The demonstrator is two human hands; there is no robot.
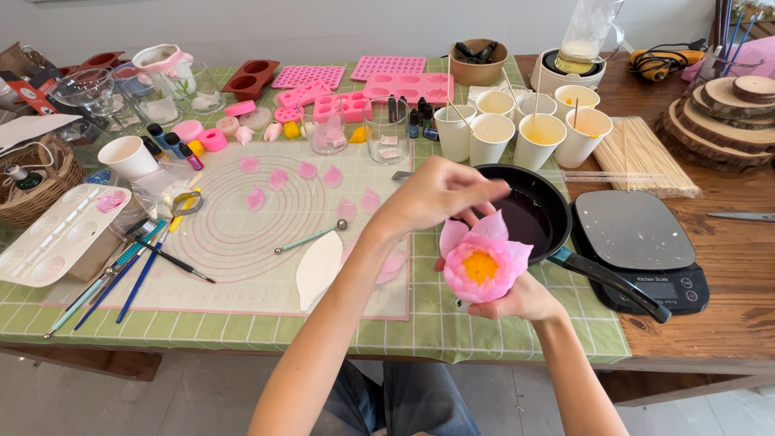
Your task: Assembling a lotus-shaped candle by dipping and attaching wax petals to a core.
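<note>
Wooden surface (pixel 726 323) against a plain white wall (pixel 323 24), partly covered by a green checked cloth (pixel 452 331). Pale grey floor (pixel 161 404) below. Even, soft light.

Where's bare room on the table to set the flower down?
Free: the mat centre between the petals and the brushes, the scale top, and bare wood beside it. Crowded: the back row of moulds and cups.

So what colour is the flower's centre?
Yellow-orange, ringed by pink petals; the head view shows the flower in the right hand.
</note>
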